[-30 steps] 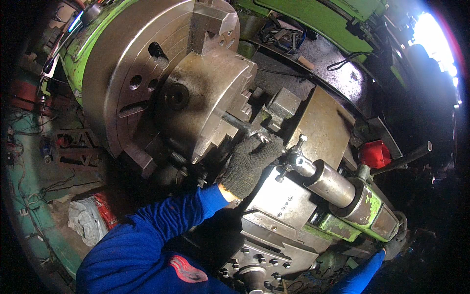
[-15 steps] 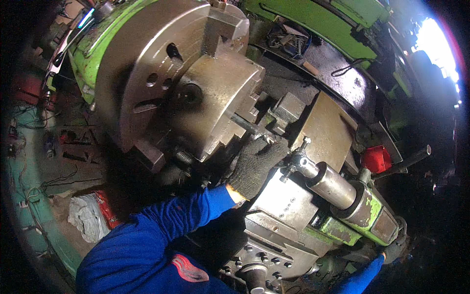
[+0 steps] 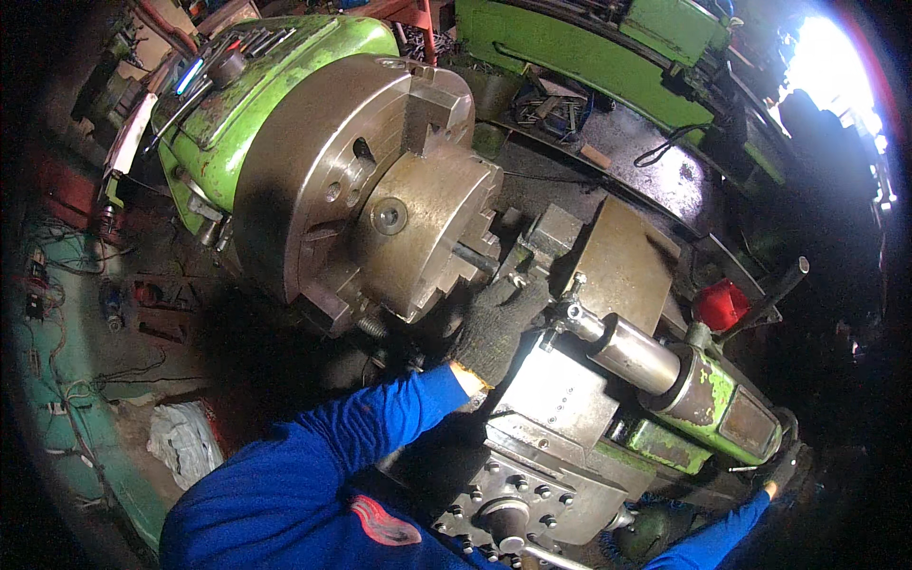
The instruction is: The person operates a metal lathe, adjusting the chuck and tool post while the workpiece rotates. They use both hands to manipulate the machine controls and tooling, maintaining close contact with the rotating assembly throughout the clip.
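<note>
- Left hand [image 3: 494,323]: dark knit glove, blue sleeve, reaching up from below; fingers curled against the metal bar [image 3: 472,256] beside the chuck, grip hidden, cannot tell
- Right hand [image 3: 784,467]: gloved, at lower right edge by the green tailstock [image 3: 708,399]; closure unclear
- Chuck [image 3: 418,228]: large, dull steel, stepped jaws, centre-left

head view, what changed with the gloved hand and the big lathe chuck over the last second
The big round steel lathe chuck has turned: its raised jaw block went from upper right of the face toward the top. The left hand in a dark knit glove stayed pressed by the workpiece beside the chuck, shifting only slightly. The right hand stayed low at the far end of the green tailstock. The red knob did not move.
</note>
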Demonstrator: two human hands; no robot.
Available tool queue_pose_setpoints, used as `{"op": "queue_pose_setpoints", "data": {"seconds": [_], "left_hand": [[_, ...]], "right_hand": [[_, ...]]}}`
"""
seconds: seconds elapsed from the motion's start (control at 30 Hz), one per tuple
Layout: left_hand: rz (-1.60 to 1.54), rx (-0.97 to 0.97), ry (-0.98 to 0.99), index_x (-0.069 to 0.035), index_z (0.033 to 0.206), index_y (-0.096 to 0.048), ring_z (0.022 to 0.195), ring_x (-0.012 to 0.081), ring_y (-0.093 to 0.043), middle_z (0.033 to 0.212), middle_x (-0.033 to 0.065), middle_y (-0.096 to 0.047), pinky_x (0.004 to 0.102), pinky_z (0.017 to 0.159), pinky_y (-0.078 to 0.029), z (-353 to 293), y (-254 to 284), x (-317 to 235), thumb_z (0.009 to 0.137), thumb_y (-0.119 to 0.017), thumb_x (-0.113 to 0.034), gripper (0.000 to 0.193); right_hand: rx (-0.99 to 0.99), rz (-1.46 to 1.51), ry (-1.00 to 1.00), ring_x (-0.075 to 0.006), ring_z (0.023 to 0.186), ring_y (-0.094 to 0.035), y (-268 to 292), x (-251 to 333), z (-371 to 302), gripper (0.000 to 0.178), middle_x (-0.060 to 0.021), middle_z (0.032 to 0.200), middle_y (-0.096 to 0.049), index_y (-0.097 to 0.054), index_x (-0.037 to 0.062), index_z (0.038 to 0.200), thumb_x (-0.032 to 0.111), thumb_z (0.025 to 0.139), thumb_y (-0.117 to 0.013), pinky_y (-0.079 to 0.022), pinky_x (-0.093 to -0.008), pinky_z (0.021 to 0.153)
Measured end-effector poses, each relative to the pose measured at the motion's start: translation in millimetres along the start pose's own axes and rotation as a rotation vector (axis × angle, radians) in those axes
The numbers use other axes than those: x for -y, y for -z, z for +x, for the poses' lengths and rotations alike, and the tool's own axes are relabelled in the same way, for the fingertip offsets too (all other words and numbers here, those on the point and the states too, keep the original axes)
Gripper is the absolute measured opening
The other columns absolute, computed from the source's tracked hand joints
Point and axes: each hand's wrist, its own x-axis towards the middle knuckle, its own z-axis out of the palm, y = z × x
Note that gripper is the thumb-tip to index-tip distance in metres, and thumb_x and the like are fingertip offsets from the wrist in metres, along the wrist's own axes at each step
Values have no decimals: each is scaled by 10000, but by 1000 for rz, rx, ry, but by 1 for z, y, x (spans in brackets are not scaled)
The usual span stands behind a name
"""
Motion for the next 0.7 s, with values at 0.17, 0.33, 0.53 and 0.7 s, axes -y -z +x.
{"op": "queue_pose_setpoints", "data": {"seconds": [0.17,0.33,0.53,0.7], "left_hand": [[-50,16,40,-106,1542,-639,891,93,-699,1076,11,-722,253,729,-585,-3,-5,-7,1122,-723,-205,440],[-44,-33,63,-96,1445,-689,869,98,-708,1074,14,-728,251,691,-582,0,4,-5,1120,-728,-227,352],[-158,-26,102,-78,1202,-726,804,109,-705,975,21,-722,260,640,-579,-7,-7,-18,1112,-743,-254,198],[-69,-24,78,-89,1166,-719,753,110,-696,903,29,-710,265,614,-572,-2,2,-6,1114,-739,-254,175]], "right_hand": [[-81,-189,-75,-257,1394,-634,24,25,-23,569,-100,1573,-665,-594,58,1622,426,1219,-433,-480,-396,1205],[-54,35,-213,-245,1310,-689,1,46,-15,574,-92,1495,-730,-639,46,1585,439,1209,-459,-529,-377,1136],[-40,-11,-96,-240,1320,-682,14,32,-16,587,-90,1496,-727,-619,48,1602,451,1210,-448,-518,-380,1155],[0,-20,-4,-236,1347,-668,15,27,-18,596,-90,1519,-710,-591,55,1625,455,1215,-429,-501,-383,1188]]}}
